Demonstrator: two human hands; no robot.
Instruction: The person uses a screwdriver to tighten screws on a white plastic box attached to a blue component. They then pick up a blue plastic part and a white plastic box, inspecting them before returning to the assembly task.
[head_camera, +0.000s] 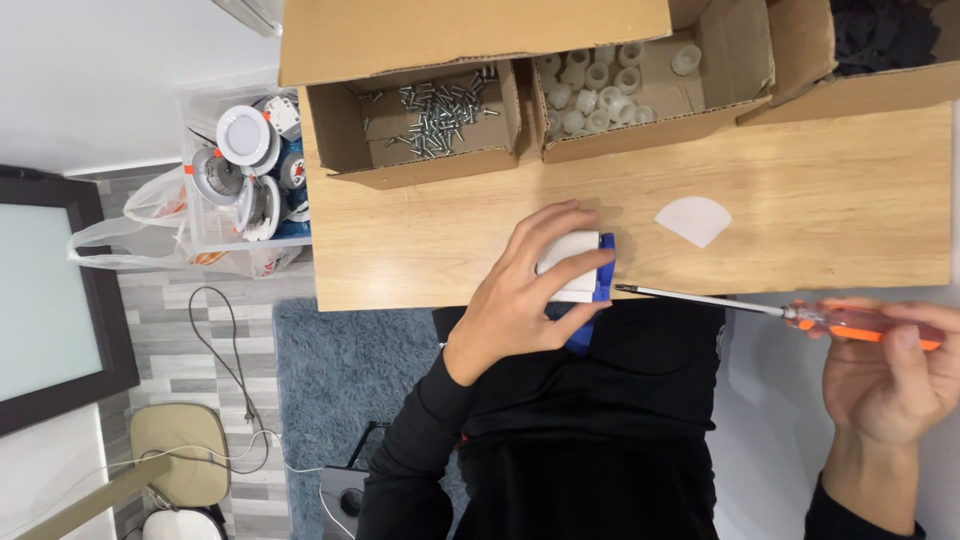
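My left hand (520, 290) grips a small white and blue part (585, 268) at the near edge of the wooden table (800, 210). My right hand (885, 375) holds a screwdriver with an orange see-through handle (860, 322) out to the right, off the table. Its long metal shaft (695, 298) points left, and the tip sits right at the blue side of the part. A white fan-shaped piece (693, 219) lies on the table beyond the shaft.
Open cardboard boxes line the far edge: one with loose screws (435, 112), one with white plastic caps (590, 85), one with dark items (880, 35). A clear bin of round light fittings (250, 165) stands left of the table. A plastic bag, cable and stool are on the floor.
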